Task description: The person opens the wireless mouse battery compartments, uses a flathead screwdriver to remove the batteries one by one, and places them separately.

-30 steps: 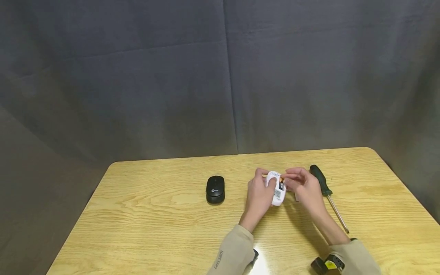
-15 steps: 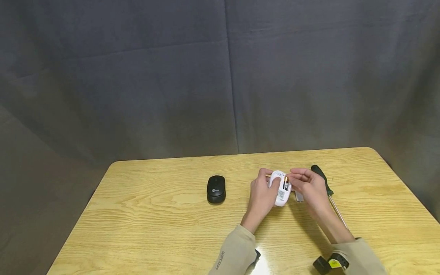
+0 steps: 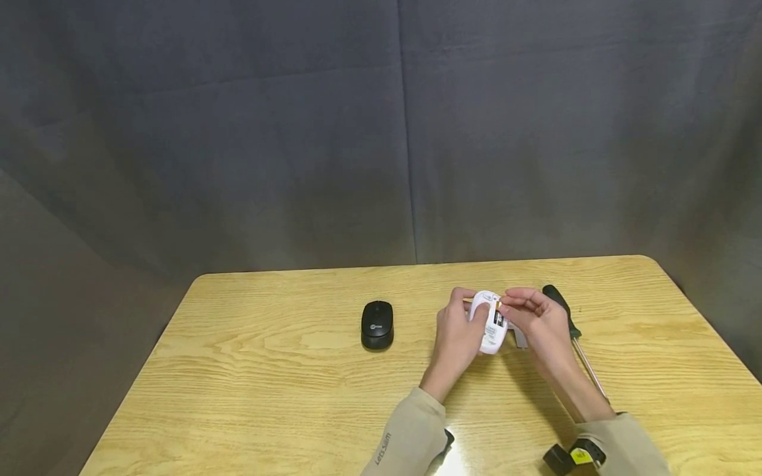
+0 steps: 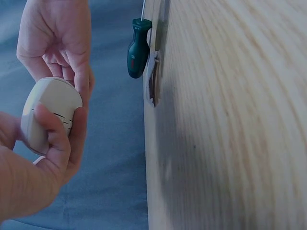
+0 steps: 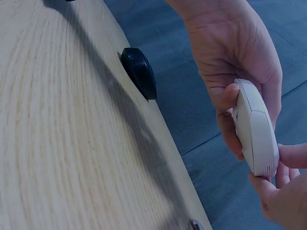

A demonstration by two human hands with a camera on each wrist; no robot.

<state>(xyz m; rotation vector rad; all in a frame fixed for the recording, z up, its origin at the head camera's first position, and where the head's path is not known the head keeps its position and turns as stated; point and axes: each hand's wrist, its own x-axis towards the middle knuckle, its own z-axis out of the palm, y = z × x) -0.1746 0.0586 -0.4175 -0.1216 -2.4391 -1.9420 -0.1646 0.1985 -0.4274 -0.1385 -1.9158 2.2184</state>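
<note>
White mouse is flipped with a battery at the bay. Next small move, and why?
Probably press the battery flat into its bay. The left hand grips the white mouse underside up, the right hand has fingertips at the battery's far end, and the small cover lies on the table, still off.

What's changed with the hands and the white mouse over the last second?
The right hand has pressed the battery down from a raised tilt to lie flatter in the white mouse, which the left hand still grips. The black mouse and screwdriver lie as before.
</note>
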